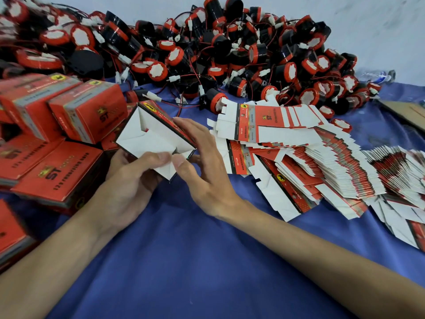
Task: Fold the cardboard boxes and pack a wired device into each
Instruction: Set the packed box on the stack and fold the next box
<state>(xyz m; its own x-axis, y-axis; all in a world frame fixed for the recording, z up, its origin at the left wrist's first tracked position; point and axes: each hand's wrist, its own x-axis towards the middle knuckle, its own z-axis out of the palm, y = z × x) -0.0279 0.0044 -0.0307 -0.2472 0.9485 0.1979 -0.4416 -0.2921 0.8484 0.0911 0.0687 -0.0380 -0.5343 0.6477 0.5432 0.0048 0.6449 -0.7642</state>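
A red cardboard box (pixel 151 134) is held above the blue cloth with its white bottom flaps turned toward me. My left hand (pixel 131 180) grips it from below, thumb pressing a white flap. My right hand (pixel 202 166) holds the box's right side, fingers along the red wall and thumb on the same flap. A big heap of black-and-red wired devices (pixel 207 54) lies at the back. Flat unfolded boxes (pixel 310 157) are fanned out to the right.
Closed red boxes (pixel 59 134) are stacked at the left. The blue cloth (pixel 195 261) covers the surface in front. A brown cardboard piece (pixel 409 113) lies at the far right, and a plastic bottle (pixel 377 75) rests behind the heap.
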